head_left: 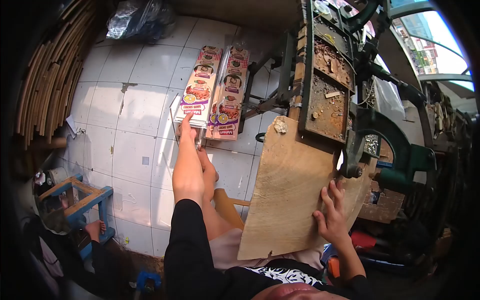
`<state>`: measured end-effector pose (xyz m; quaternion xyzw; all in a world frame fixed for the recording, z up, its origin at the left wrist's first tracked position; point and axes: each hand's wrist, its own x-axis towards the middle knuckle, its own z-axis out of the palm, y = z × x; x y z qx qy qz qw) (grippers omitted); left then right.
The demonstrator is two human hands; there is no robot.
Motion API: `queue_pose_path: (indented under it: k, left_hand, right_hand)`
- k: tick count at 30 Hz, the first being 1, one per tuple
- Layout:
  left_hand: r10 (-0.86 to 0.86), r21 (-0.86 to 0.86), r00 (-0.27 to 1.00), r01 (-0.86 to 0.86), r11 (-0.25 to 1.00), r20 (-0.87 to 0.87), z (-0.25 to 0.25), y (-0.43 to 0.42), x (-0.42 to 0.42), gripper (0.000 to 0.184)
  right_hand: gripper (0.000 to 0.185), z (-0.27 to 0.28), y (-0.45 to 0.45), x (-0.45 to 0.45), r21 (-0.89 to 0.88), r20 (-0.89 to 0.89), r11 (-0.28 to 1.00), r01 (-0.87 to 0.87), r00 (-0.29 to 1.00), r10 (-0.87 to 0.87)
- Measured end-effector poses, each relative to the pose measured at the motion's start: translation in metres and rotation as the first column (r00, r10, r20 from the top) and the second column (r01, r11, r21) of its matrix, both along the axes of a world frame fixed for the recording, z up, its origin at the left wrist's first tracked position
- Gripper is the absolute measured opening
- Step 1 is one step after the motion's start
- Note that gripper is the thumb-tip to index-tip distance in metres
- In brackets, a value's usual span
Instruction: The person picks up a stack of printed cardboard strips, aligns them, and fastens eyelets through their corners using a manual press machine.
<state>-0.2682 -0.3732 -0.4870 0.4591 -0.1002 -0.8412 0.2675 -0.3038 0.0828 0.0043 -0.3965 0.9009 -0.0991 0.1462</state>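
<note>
Past the far left corner of the wooden board [285, 195], two bundles of printed card, the left bundle [201, 80] and the right bundle [231, 97], lie side by side over the tiled floor [132, 165]. The person's left hand [188, 130] is at the left bundle's near edge, a finger laid on top; I can't tell whether the other fingers close around it. The right hand [332, 212] is open, fingers spread on the board toward its right edge, near the green machine [417, 156]. A pale lump [280, 125] sits by the board's far left corner.
</note>
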Motion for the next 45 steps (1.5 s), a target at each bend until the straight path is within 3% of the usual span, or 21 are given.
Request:
queue_pose_path:
  k: [3,9,13,17,18,19,20,23,27,31,33,35,37,41,43,45]
  left_hand:
    - [0.098,-0.055,0.989,-0.092,0.994,0.112,0.092,0.003,-0.018,0.055]
    - [0.050,-0.194,0.993,-0.071,0.978,-0.110,0.130,0.024,0.022,0.053]
    - [-0.005,-0.262,0.986,-0.039,0.964,-0.167,0.208,0.075,0.076,0.052]
    - [0.080,-0.304,0.993,-0.102,0.947,-0.082,0.232,0.106,0.139,0.052]
    - [0.111,-0.336,0.992,-0.127,0.933,-0.068,0.237,0.113,0.159,0.051]
    - [0.141,-0.374,0.988,-0.152,0.915,-0.057,0.245,0.117,0.178,0.051]
    - [0.132,-0.451,0.988,-0.153,0.880,-0.078,0.255,0.125,0.196,0.048]
    - [0.205,-0.455,0.977,-0.207,0.866,-0.053,0.296,0.153,0.248,0.047]
    - [0.231,-0.512,0.957,-0.290,0.808,-0.178,0.342,0.182,0.302,0.042]
    - [0.304,-0.510,0.914,-0.402,0.760,-0.268,0.373,0.186,0.325,0.040]
    - [0.325,-0.541,0.893,-0.448,0.712,-0.312,0.412,0.194,0.314,0.039]
    - [0.301,-0.555,0.891,-0.449,0.701,-0.341,0.436,0.193,0.307,0.042]
    - [0.164,-0.588,0.850,-0.473,0.656,-0.501,0.471,0.205,0.289,0.043]
    - [-0.010,-0.578,0.765,-0.478,0.662,-0.644,0.505,0.213,0.263,0.053]
    - [-0.028,-0.583,0.766,-0.465,0.666,-0.642,0.517,0.222,0.250,0.060]
    - [-0.024,-0.688,0.823,-0.458,0.564,-0.568,0.538,0.249,0.232,0.067]
  right_hand:
    - [0.063,0.001,0.003,0.002,-0.035,-0.038,0.999,-0.008,0.999,0.006]
    - [0.059,-0.011,0.020,0.005,-0.146,-0.161,0.987,-0.061,0.986,0.037]
    - [0.059,-0.022,0.029,0.003,-0.230,-0.219,0.972,-0.057,0.976,0.005]
    - [0.062,-0.015,0.045,-0.005,-0.297,-0.101,0.953,-0.060,0.994,0.031]
    - [0.063,-0.016,0.051,-0.012,-0.377,0.032,0.925,-0.053,0.997,0.070]
    - [0.063,-0.020,0.057,-0.016,-0.458,0.158,0.888,-0.036,0.980,0.121]
    - [0.062,-0.028,0.063,-0.018,-0.564,0.199,0.825,0.026,0.974,0.106]
    - [0.057,0.001,0.104,-0.007,-0.716,0.280,0.682,0.153,0.957,0.080]
    - [0.051,0.036,0.158,0.010,-0.743,0.323,0.634,0.215,0.945,0.058]
    - [0.043,0.020,0.187,0.017,-0.797,0.321,0.560,0.227,0.944,0.074]
    - [0.042,0.003,0.190,0.022,-0.766,0.535,0.513,0.388,0.827,0.173]
    - [0.042,-0.007,0.189,0.027,-0.749,0.563,0.529,0.398,0.803,0.193]
    - [0.043,-0.008,0.188,0.033,-0.650,0.715,0.561,0.513,0.663,0.223]
    - [0.042,-0.006,0.186,0.038,-0.658,0.718,0.570,0.492,0.638,0.279]
    - [0.041,-0.003,0.186,0.038,-0.658,0.719,0.566,0.496,0.637,0.277]
    - [0.040,-0.001,0.189,0.036,-0.655,0.722,0.563,0.504,0.637,0.270]
